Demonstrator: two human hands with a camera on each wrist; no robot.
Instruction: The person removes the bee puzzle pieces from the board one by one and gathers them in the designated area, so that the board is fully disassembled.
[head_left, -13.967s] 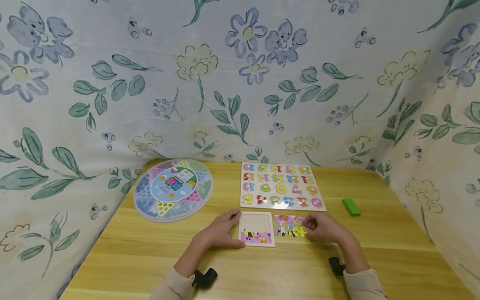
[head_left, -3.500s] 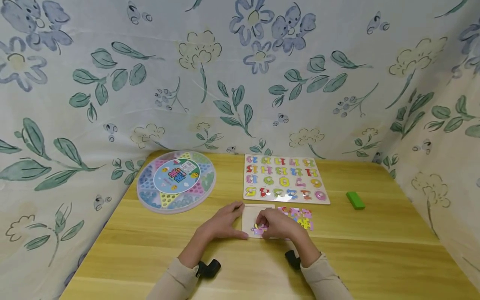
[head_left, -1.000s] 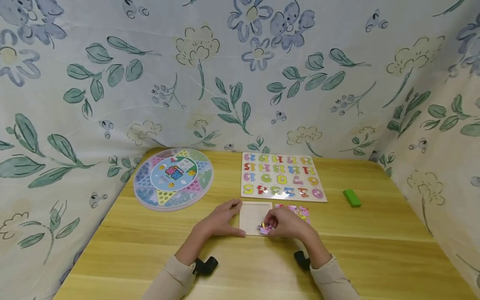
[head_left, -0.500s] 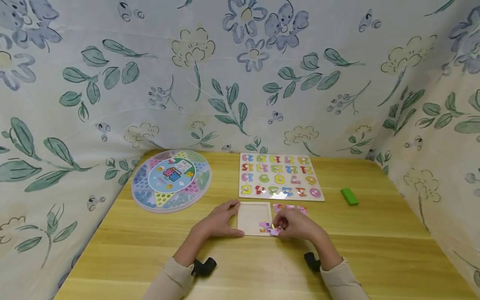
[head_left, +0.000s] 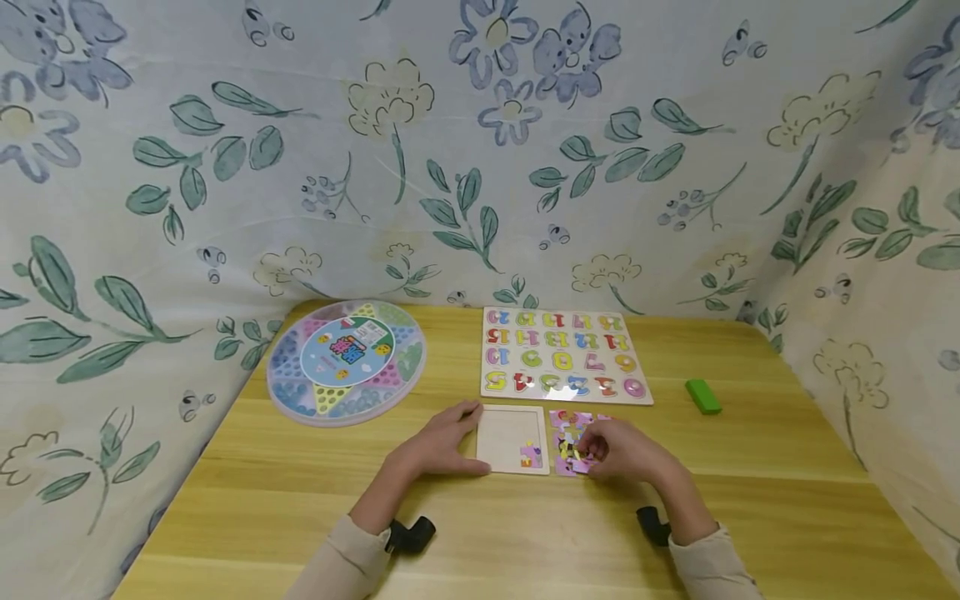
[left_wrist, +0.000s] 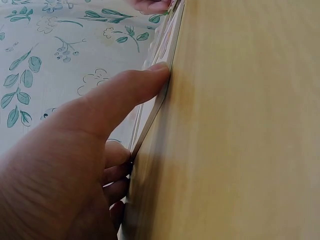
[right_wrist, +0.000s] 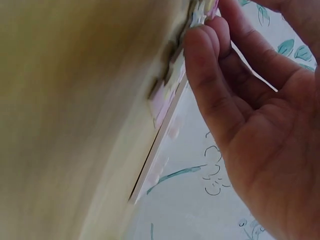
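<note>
My left hand [head_left: 442,442] holds the left side of a square wooden puzzle tray [head_left: 498,429]. In the left wrist view its thumb [left_wrist: 142,82] lies along the tray's near edge, with the fingers bent at the side. A pink jigsaw piece [head_left: 530,455] sits in the tray's near right corner; bare wood shows elsewhere. Right of the tray, several pink and yellow jigsaw pieces [head_left: 562,419] lie close together. Over them, my right hand [head_left: 626,452] pinches a pinkish jigsaw piece [head_left: 582,467] between thumb and fingers. The right wrist view shows the fingertips bunched, partly hiding the pieces.
Behind the tray lies a board of coloured numbers [head_left: 562,358]. A round Chinese checkers set [head_left: 347,362] lies at the back left, and a green block [head_left: 703,397] at the right. Flowered cloth [head_left: 480,167] hangs behind the wooden table [head_left: 480,542].
Fourteen seconds ago a row of pieces lay along the tray's near side; now one piece sits there. Over the last second my right hand moved right with a piece. The left hand stayed.
</note>
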